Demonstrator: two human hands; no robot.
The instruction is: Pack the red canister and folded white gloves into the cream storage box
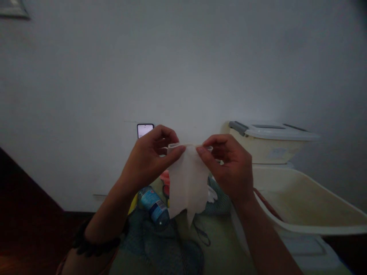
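A thin, white, soft-looking sheet (187, 183) is held up at the centre of the frame, its top edge pinched narrowly between thumb and fingers by both the left hand (156, 151) and the right hand (231, 166). Both forearms are angled inward from the lower corners, the left wrist being ringed by a black beaded bracelet (88, 248). Below centre-left, a blue-labelled plastic bottle (154, 204) is seen tilted.
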